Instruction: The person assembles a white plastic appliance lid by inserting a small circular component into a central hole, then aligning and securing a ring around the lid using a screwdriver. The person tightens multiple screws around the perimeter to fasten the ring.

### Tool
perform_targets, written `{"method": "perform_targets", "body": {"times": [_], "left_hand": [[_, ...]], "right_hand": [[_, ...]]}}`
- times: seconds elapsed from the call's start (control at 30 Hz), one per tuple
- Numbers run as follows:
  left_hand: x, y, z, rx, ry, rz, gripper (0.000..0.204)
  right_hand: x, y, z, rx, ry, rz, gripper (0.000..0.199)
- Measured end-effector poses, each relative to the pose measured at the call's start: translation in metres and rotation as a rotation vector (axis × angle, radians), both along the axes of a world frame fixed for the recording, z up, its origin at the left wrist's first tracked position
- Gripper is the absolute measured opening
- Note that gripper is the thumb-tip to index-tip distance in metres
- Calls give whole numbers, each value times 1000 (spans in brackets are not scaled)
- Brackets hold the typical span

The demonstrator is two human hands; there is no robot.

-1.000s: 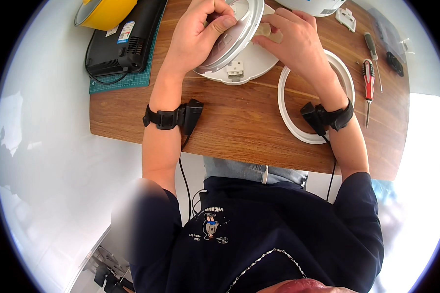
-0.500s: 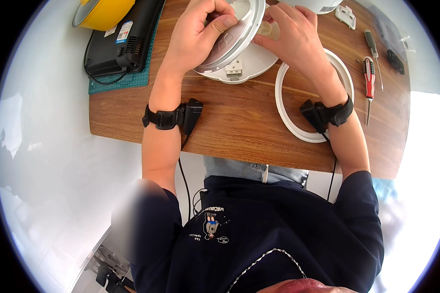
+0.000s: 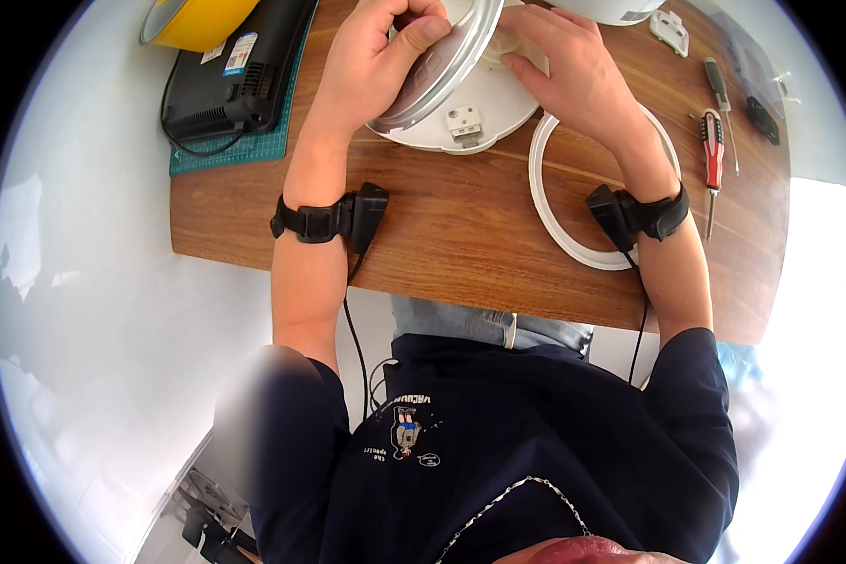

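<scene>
A round metal disc [image 3: 446, 68] is tilted up over a white round lid part [image 3: 470, 117] at the far edge of the wooden table [image 3: 442, 226]. My left hand [image 3: 376, 52] grips the disc's left rim, thumb across its face. My right hand [image 3: 569, 66] is at the disc's right side, its fingers against a pale rubbery ring; what the fingertips hold is partly hidden. A white plastic ring [image 3: 573, 202] lies flat on the table under my right wrist. Both wrists wear black strapped devices with cables.
A black flat device [image 3: 240, 70] lies on a green cutting mat [image 3: 226, 150] at the back left, a yellow bowl [image 3: 197, 19] behind it. Two screwdrivers [image 3: 714, 160] and small black and white parts lie at the right. The table's near edge is by my torso.
Both hands stay on the tilted disc. My left thumb and right fingers have shifted slightly along its rim; nothing else has moved.
</scene>
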State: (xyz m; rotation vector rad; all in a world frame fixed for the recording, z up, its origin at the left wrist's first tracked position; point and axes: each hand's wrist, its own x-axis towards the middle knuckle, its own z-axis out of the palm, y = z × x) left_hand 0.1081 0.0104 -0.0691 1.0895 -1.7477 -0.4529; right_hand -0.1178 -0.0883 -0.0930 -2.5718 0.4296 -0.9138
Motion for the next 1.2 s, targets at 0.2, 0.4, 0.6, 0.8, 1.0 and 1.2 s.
{"method": "perform_targets", "body": {"times": [0.2, 0.4, 0.6, 0.8, 1.0, 1.2], "left_hand": [[-2, 1, 0, 11, -14, 10, 37], [-3, 2, 0, 22, -1, 16, 37], [-5, 2, 0, 19, -14, 22, 37], [-4, 2, 1, 17, -27, 36, 37], [-6, 3, 2, 22, -7, 23, 36], [-6, 3, 0, 38, -15, 20, 35]], "right_hand": [[2, 7, 3, 28, 29, -108, 34], [3, 12, 4, -28, 72, -210, 34], [3, 5, -1, -120, -36, -150, 29], [-1, 1, 3, -44, 40, -97, 21], [0, 6, 6, -58, -4, -128, 24], [0, 3, 2, -48, -9, -95, 27]]}}
